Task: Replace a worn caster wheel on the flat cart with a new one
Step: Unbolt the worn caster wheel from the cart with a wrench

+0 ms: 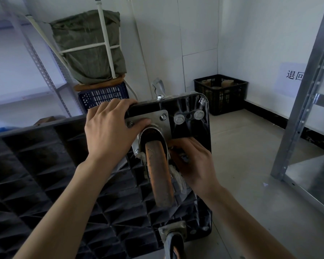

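The black flat cart (pixel 45 165) stands on its side with its ribbed underside facing me. An orange caster wheel (pixel 158 172) sits in a metal fork under a silver mounting plate (pixel 162 126) bolted at the cart's top corner. My left hand (pixel 110 128) grips the cart's top edge, thumb pressed on the plate. My right hand (pixel 193 163) is curled beside the wheel's right side around something I cannot make out; a white rag (pixel 178 179) hangs below it. A second caster (pixel 174 238) shows at the bottom.
A black crate (pixel 221 94) sits in the far corner on the tiled floor. A blue crate (pixel 103 96) carries a green sack (pixel 88 47) and an upturned white stool frame. Metal shelving (pixel 310 109) stands at the right, and more shelving at the left.
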Tool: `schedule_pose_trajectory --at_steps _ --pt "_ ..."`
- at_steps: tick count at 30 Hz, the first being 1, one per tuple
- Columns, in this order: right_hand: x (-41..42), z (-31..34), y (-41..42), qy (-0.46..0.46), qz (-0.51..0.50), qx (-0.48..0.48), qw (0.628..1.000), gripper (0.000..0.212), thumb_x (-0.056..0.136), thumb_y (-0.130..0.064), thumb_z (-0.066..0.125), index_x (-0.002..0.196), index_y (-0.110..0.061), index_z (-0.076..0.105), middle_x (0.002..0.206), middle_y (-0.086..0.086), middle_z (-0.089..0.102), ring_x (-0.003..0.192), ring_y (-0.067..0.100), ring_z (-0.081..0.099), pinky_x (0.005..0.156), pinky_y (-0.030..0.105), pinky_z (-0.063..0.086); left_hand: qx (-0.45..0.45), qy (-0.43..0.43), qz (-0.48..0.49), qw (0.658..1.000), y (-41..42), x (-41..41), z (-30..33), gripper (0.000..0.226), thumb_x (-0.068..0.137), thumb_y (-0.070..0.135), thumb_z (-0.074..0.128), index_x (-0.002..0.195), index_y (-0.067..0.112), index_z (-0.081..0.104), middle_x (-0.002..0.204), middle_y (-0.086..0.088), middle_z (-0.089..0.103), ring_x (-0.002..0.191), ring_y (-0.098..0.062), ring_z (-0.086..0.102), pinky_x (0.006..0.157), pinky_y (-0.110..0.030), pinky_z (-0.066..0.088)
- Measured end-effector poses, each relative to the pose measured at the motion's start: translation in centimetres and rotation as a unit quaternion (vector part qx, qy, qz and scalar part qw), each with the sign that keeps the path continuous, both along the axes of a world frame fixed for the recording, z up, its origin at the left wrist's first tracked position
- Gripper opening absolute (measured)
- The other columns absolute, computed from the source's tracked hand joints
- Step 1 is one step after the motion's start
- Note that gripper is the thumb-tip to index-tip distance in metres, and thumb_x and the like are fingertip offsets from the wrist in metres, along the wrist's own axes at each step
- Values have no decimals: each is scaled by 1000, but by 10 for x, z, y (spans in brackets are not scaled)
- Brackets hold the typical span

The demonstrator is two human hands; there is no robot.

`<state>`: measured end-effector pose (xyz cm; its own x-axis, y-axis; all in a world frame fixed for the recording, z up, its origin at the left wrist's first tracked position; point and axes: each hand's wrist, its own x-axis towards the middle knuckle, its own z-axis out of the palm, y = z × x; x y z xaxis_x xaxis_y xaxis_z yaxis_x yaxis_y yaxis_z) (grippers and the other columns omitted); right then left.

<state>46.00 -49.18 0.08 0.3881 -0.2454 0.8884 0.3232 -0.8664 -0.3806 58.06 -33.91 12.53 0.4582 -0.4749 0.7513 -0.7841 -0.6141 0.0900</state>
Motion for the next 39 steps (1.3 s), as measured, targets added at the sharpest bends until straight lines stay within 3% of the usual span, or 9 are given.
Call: schedule_pose_trajectory --at_steps 6,9,17,20,24,33,39 --pt "4 1 0 3 -14 24 1000 24 87 6 74 106 -8 73 107 0 70 98 15 67 83 29 55 -3 -1 -4 1000 0 -1 0 57 84 72 61 125 32 64 116 8 68 113 -21 59 102 -38 36" --pt "6 -1 -1 -3 -21 18 1000 21 86 7 75 104 -3 75 110 7 68 101 14 66 88 18 52 -4 1 -5 1000 0 -1 0 57 84 72 61 125 33 64 117 8 68 113 -21 59 102 -38 36" --pt "7 -3 0 1 -19 37 999 20 83 -3 80 103 -4 76 106 8 65 95 7 62 85 7 45 -2 0 -5 1000 0 -1 0 57 84 72 60 126 33 63 117 8 68 114 -21 59 102 -38 35" --pt "7 0 0 0 -10 35 999 15 87 -3 75 102 -4 76 106 6 66 95 12 65 83 15 51 -4 1 -9 1000 0 -2 0 57 84 71 61 125 32 63 117 7 68 114 -22 59 102 -38 35" --pt "6 -1 0 21 -13 37 999 25 85 3 76 107 -7 73 108 1 68 94 15 66 82 25 54 -4 1 -9 1000 0 -2 0 57 84 70 61 125 31 64 117 7 68 114 -23 60 102 -39 36" --pt "6 0 0 6 -42 43 998 16 85 -5 81 99 -7 75 102 3 68 86 7 63 79 13 50 1 0 -2 1000 0 -1 0 57 84 71 61 125 32 63 117 6 68 113 -23 59 102 -39 35" --pt "7 -2 -2 13 -27 15 999 22 85 6 76 104 -3 76 108 8 66 95 11 64 84 8 47 2 -3 -1 1000 0 -1 0 57 84 72 60 125 32 63 118 7 68 114 -22 59 103 -39 36"
